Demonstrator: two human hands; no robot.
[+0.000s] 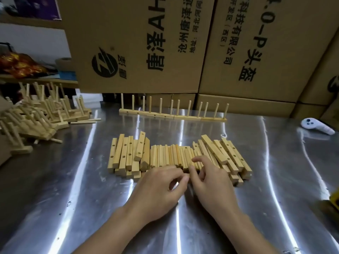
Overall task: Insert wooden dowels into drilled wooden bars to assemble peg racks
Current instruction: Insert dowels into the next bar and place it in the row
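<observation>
Low in the frame, two bare forearms reach up from the bottom edge over a shiny metal table (pixel 73 189). The left hand (pixel 161 187) sits just below the centre with its fingers curled in and its thumb and forefinger tips brought together at the near ends of the dowels; I cannot tell whether anything is pinched between them. The right hand (pixel 212 182) lies just beside it, almost touching. Its fingers are loosely bent, with the forefinger arched over the dowels and its tip resting on them and the thumb against their near ends, and it has no piece visibly in its grasp. Just above the hands, at the centre of the frame, a row of dowels (pixel 168 154) lies side by side, pointing away from the person. A pile of drilled bars (pixel 126 154) flanks it on the left and a second pile of bars (pixel 227 154) on the right, both touching the row. Further up, a line of finished racks (pixel 172 116) stands end to end with the pegs upright. At the left edge a heap of finished racks (pixel 36 116) lies tumbled, with a few loose dowels (pixel 84 122) beside it. At the right edge rests a white controller (pixel 317 125). Large printed cardboard boxes (pixel 146 43) fill the top of the frame behind the table.
</observation>
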